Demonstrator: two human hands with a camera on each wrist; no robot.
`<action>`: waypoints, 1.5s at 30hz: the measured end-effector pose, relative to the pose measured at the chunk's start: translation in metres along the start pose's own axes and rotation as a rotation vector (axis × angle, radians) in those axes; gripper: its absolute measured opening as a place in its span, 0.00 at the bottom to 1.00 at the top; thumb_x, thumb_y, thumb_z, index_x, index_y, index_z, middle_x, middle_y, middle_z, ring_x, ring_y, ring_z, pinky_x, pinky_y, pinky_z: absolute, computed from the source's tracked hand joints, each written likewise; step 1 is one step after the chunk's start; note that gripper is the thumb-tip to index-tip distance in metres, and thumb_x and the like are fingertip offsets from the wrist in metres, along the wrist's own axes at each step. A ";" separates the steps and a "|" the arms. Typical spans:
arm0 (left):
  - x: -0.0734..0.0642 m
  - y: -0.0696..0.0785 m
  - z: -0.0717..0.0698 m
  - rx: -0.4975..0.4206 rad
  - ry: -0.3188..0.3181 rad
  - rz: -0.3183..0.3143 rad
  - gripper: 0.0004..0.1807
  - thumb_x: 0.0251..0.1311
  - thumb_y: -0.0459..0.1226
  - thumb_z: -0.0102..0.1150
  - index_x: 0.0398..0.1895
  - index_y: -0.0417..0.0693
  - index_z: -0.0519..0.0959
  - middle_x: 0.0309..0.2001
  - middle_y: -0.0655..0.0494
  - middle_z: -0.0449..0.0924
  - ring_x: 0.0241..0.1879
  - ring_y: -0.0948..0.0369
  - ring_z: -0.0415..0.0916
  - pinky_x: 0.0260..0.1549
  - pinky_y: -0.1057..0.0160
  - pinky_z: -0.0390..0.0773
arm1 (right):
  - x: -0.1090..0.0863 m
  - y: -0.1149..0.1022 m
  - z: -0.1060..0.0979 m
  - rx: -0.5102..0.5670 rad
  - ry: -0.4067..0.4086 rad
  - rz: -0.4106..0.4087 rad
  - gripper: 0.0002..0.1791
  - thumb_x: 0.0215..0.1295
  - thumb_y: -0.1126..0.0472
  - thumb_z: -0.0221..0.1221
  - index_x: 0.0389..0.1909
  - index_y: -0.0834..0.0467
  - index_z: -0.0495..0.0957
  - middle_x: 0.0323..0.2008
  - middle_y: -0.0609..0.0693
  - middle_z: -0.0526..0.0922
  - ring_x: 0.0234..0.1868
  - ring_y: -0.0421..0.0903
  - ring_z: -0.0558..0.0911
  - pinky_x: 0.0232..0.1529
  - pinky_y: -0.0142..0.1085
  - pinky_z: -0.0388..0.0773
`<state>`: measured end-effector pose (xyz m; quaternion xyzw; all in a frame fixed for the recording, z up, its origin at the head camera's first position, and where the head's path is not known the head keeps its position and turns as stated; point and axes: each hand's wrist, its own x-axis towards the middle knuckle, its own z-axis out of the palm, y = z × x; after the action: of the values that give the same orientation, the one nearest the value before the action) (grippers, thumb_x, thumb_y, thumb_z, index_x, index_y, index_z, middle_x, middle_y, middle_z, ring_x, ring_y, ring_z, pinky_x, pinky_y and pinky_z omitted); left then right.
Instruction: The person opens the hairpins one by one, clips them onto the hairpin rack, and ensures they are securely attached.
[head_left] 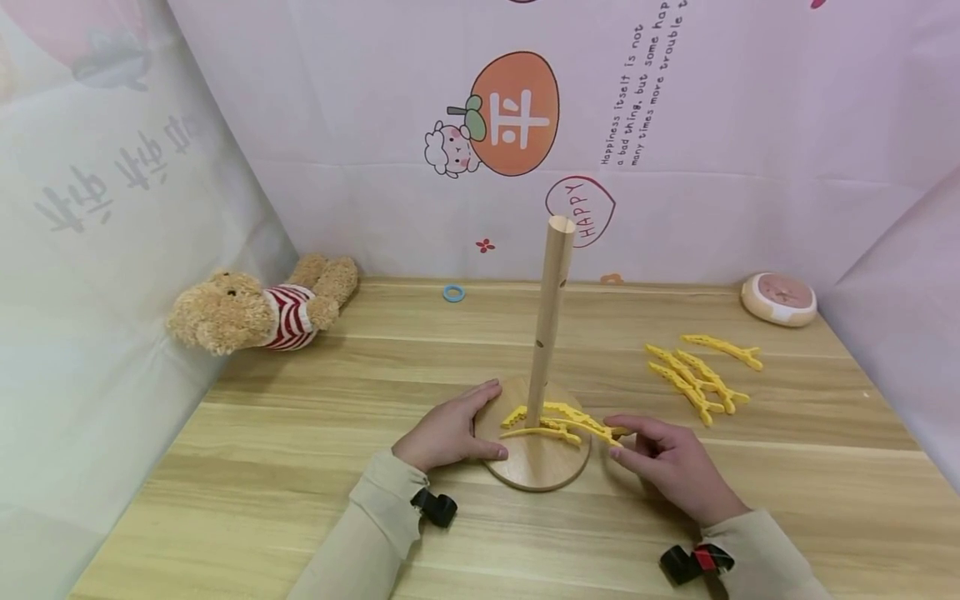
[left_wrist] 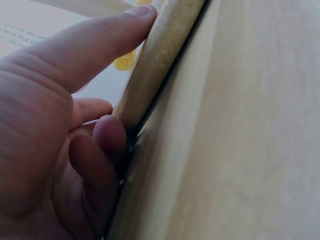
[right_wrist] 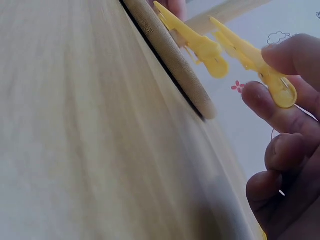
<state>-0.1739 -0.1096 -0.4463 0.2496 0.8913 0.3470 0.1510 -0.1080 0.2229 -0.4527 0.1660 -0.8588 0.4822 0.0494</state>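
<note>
A round wooden base carries an upright wooden post with small dark holes. My left hand grips the base's left edge, its thumb on top and its fingers curled at the rim. Between thumb and index finger, my right hand pinches the handle end of a yellow alligator hair clip. That clip's toothed end points left and overlaps the post's lower part in the head view. Low on the post sits another yellow hair clip, one long arm crossing in front of the wood.
Several yellow hair clips lie on the wooden table to the right. A round pink-topped device is at the back right corner. A small blue ring lies near the printed backdrop, and a teddy bear lies at left.
</note>
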 end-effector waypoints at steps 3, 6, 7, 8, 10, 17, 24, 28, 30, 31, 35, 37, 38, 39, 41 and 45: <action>0.000 -0.001 0.000 0.004 0.000 0.003 0.55 0.51 0.54 0.75 0.79 0.47 0.58 0.78 0.56 0.54 0.76 0.56 0.54 0.72 0.52 0.59 | 0.000 -0.001 0.003 0.017 -0.020 -0.003 0.20 0.63 0.64 0.68 0.56 0.53 0.83 0.16 0.42 0.69 0.16 0.36 0.66 0.16 0.32 0.68; 0.000 -0.001 0.001 0.009 0.001 0.008 0.55 0.51 0.54 0.75 0.79 0.47 0.58 0.78 0.56 0.54 0.76 0.56 0.54 0.72 0.52 0.59 | 0.001 -0.002 0.007 0.019 -0.013 -0.009 0.21 0.63 0.63 0.68 0.58 0.55 0.81 0.16 0.42 0.70 0.16 0.36 0.67 0.16 0.32 0.68; -0.001 -0.002 0.001 0.008 0.001 0.009 0.55 0.52 0.54 0.75 0.79 0.47 0.58 0.78 0.56 0.54 0.76 0.56 0.54 0.72 0.52 0.59 | 0.001 -0.002 0.008 0.024 -0.009 -0.003 0.22 0.63 0.63 0.68 0.58 0.56 0.81 0.17 0.42 0.72 0.16 0.36 0.68 0.16 0.32 0.69; -0.001 -0.002 0.000 0.007 0.000 0.011 0.55 0.52 0.54 0.75 0.79 0.47 0.58 0.78 0.56 0.54 0.76 0.56 0.54 0.72 0.52 0.59 | 0.001 -0.002 0.009 0.024 -0.002 0.002 0.22 0.63 0.62 0.69 0.58 0.57 0.80 0.18 0.43 0.73 0.17 0.37 0.69 0.16 0.33 0.69; -0.001 -0.002 0.000 0.007 -0.001 0.011 0.55 0.52 0.54 0.75 0.79 0.47 0.58 0.78 0.56 0.54 0.76 0.56 0.53 0.72 0.52 0.59 | 0.002 -0.002 0.010 0.019 0.015 0.030 0.22 0.62 0.61 0.69 0.58 0.56 0.81 0.20 0.44 0.75 0.18 0.38 0.70 0.17 0.33 0.69; -0.002 -0.002 -0.001 0.015 -0.003 0.006 0.55 0.52 0.54 0.75 0.79 0.48 0.57 0.78 0.56 0.54 0.75 0.55 0.54 0.71 0.52 0.60 | 0.005 -0.001 0.013 -0.045 0.053 0.088 0.21 0.60 0.55 0.71 0.55 0.51 0.84 0.25 0.45 0.78 0.23 0.41 0.72 0.22 0.33 0.71; -0.003 -0.002 -0.001 0.024 0.004 -0.001 0.54 0.52 0.54 0.75 0.79 0.48 0.57 0.78 0.57 0.54 0.75 0.56 0.54 0.71 0.52 0.60 | 0.007 0.000 0.014 -0.009 0.059 0.118 0.22 0.60 0.56 0.71 0.56 0.52 0.83 0.24 0.46 0.79 0.22 0.41 0.73 0.19 0.34 0.71; -0.002 -0.002 0.000 0.035 0.005 0.001 0.54 0.52 0.54 0.75 0.79 0.48 0.58 0.78 0.57 0.54 0.75 0.56 0.55 0.71 0.52 0.60 | 0.009 -0.001 0.015 -0.004 0.065 0.129 0.22 0.60 0.55 0.71 0.56 0.53 0.84 0.28 0.46 0.81 0.23 0.41 0.73 0.21 0.34 0.71; -0.002 0.000 0.000 0.040 0.001 0.005 0.54 0.52 0.54 0.75 0.79 0.48 0.57 0.78 0.57 0.54 0.75 0.56 0.55 0.71 0.52 0.60 | 0.010 -0.002 0.015 0.004 0.058 0.133 0.22 0.60 0.55 0.71 0.56 0.53 0.84 0.30 0.46 0.82 0.25 0.42 0.74 0.22 0.33 0.72; -0.001 0.000 0.000 0.044 -0.002 0.005 0.54 0.52 0.54 0.74 0.79 0.48 0.57 0.78 0.57 0.54 0.75 0.56 0.55 0.71 0.53 0.60 | 0.011 -0.002 0.016 0.009 0.055 0.137 0.22 0.60 0.54 0.71 0.56 0.53 0.84 0.30 0.47 0.82 0.25 0.42 0.74 0.23 0.33 0.72; 0.000 0.003 0.001 0.052 -0.013 0.008 0.54 0.53 0.55 0.74 0.79 0.48 0.57 0.79 0.57 0.54 0.75 0.56 0.54 0.71 0.53 0.60 | 0.013 -0.002 0.017 0.028 0.045 0.155 0.22 0.61 0.53 0.70 0.56 0.53 0.84 0.29 0.48 0.81 0.25 0.42 0.74 0.23 0.33 0.72; 0.001 0.004 0.001 0.056 -0.017 0.005 0.54 0.53 0.55 0.74 0.79 0.49 0.57 0.79 0.58 0.53 0.75 0.56 0.55 0.71 0.53 0.60 | 0.013 -0.001 0.017 0.027 0.053 0.164 0.22 0.61 0.53 0.70 0.57 0.53 0.84 0.28 0.49 0.81 0.25 0.42 0.73 0.23 0.33 0.72; 0.001 0.004 0.001 0.058 -0.017 0.005 0.54 0.53 0.55 0.74 0.79 0.49 0.57 0.79 0.58 0.53 0.75 0.56 0.55 0.71 0.53 0.60 | 0.013 0.000 0.017 0.025 0.055 0.166 0.22 0.62 0.53 0.70 0.57 0.53 0.84 0.28 0.49 0.81 0.25 0.42 0.73 0.23 0.33 0.72; 0.001 0.004 0.001 0.060 -0.017 0.005 0.54 0.53 0.54 0.74 0.79 0.49 0.57 0.79 0.58 0.53 0.75 0.56 0.55 0.71 0.53 0.60 | 0.013 0.000 0.018 0.024 0.059 0.169 0.23 0.62 0.53 0.70 0.58 0.53 0.83 0.28 0.49 0.81 0.25 0.42 0.73 0.23 0.33 0.72; 0.002 0.004 0.002 0.062 -0.017 0.005 0.54 0.53 0.54 0.74 0.79 0.49 0.57 0.79 0.59 0.53 0.75 0.56 0.56 0.71 0.53 0.61 | 0.014 0.000 0.018 0.020 0.071 0.173 0.23 0.63 0.53 0.69 0.59 0.53 0.83 0.28 0.49 0.81 0.26 0.42 0.73 0.24 0.33 0.72; 0.002 0.005 0.002 0.065 -0.017 0.006 0.54 0.53 0.54 0.74 0.79 0.49 0.57 0.79 0.59 0.54 0.75 0.56 0.56 0.70 0.53 0.61 | 0.017 0.000 0.021 0.024 0.081 0.157 0.24 0.62 0.54 0.70 0.59 0.54 0.83 0.30 0.47 0.82 0.28 0.42 0.74 0.27 0.33 0.73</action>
<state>-0.1728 -0.1040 -0.4443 0.2600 0.9002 0.3160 0.1492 -0.1220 0.2008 -0.4597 0.0790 -0.8608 0.5009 0.0440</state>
